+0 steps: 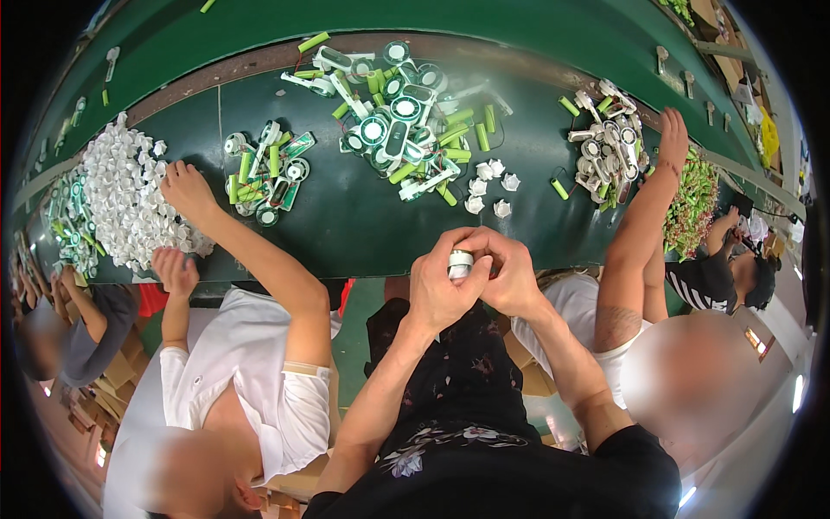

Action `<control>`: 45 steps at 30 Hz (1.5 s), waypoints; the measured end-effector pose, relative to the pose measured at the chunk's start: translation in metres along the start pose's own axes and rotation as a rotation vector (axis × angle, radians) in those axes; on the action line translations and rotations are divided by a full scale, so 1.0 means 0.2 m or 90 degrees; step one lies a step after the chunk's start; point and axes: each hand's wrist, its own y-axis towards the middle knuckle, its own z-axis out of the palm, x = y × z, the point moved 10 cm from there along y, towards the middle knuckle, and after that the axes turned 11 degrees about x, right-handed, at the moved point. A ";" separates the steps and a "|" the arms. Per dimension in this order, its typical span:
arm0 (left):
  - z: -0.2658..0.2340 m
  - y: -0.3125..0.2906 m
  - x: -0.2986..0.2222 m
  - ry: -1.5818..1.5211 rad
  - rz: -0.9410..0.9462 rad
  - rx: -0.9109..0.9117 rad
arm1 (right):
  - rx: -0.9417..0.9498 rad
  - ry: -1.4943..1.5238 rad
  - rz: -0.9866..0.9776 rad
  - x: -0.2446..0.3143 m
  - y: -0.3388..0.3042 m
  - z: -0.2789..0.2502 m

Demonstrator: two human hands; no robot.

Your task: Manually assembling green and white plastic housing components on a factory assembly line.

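In front of my body, at the near edge of the dark green table, my left hand (437, 290) and my right hand (512, 272) meet around a small white cylindrical part (460, 264). Fingers of both hands are closed on it, so only its rounded top and side show; its exact kind I cannot make out. Just beyond my hands lie several small white plastic pieces (477, 186). Further back is a heap of white-and-green device parts (406, 108), with round ends, wires and green cylindrical batteries (482, 137) among them.
A co-worker's arm (251, 246) reaches over a big pile of white pieces (130, 190) on the left. Another co-worker's arm (640, 225) extends beside a heap of greyish device parts (609, 147) on the right. A smaller group of green-and-white parts (268, 173) lies left of centre.
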 end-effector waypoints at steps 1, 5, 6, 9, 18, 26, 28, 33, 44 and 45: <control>0.01 -0.01 0.00 -0.019 0.031 -0.023 | -0.015 0.026 -0.021 -0.01 -0.01 0.00; 0.03 -0.01 0.03 -0.040 0.028 -0.020 | -0.019 0.072 -0.005 -0.05 -0.04 -0.01; 0.04 -0.01 0.06 -0.036 0.027 -0.028 | -0.016 0.065 -0.018 -0.05 -0.02 -0.02; 0.03 0.01 0.16 -0.034 -0.006 -0.020 | 0.008 0.009 0.023 -0.09 0.02 -0.02; -0.04 0.04 -0.12 0.038 0.049 0.040 | 0.047 0.187 0.056 0.06 0.17 -0.10; -0.11 0.06 -0.27 0.107 0.257 -0.098 | 0.077 0.085 0.011 0.22 0.25 -0.16; -0.14 0.11 -0.33 0.101 0.263 -0.099 | 0.084 0.148 -0.018 0.26 0.28 -0.18; -0.37 0.20 -0.48 0.000 0.244 -0.182 | 0.031 0.134 -0.183 0.66 0.59 -0.35; -0.61 -0.10 -0.07 -0.064 0.103 -0.319 | -0.254 -0.306 -0.241 1.35 2.10 -0.75; -0.54 -0.06 -0.08 -0.105 0.121 -0.302 | -0.167 -0.252 -0.291 1.50 2.26 -1.01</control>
